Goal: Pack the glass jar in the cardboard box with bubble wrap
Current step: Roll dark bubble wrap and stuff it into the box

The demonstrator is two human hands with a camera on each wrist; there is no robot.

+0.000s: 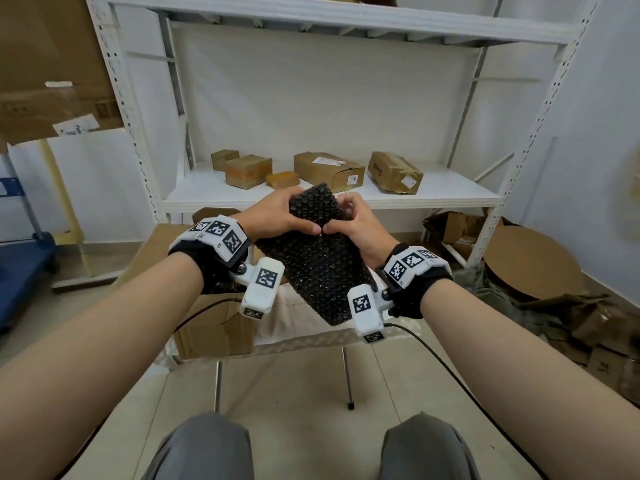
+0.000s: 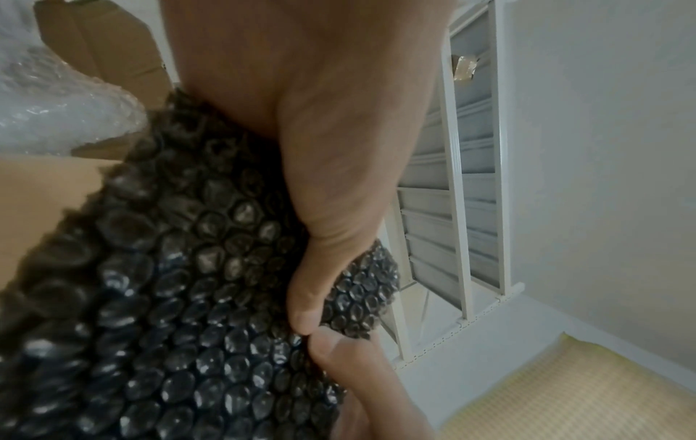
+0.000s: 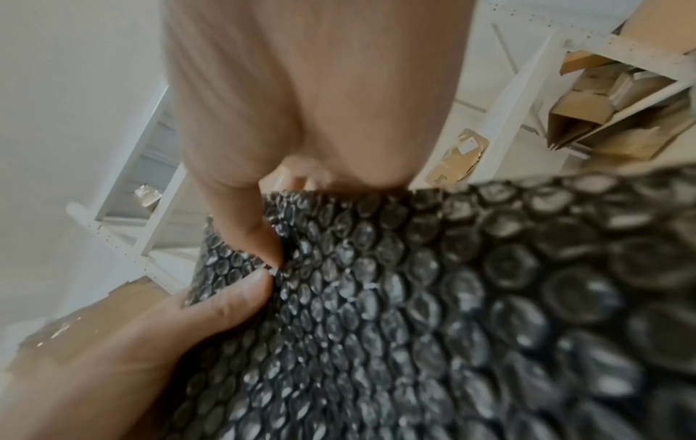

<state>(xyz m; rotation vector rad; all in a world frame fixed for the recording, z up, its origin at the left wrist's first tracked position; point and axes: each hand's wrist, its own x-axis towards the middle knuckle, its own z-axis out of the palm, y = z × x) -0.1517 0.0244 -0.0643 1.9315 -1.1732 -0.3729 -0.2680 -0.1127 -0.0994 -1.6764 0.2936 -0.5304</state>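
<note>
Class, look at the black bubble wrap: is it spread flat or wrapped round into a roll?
Wrapped into a roll. The black bubble wrap forms a tube; left hand and right hand pinch its edge. Contents cannot be seen.

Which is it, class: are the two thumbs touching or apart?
Touching: the left wrist view shows the left thumb tip meeting the right thumb tip on the black bubble wrap.

The bubble wrap (image 1: 320,258) sits between the fingers (image 1: 313,227) of both hands, thumbs meeting on top. Below them lies the tabletop (image 1: 298,336), a cardboard box (image 1: 214,327) to their left, the shelf (image 1: 446,192) with parcels beyond.
</note>
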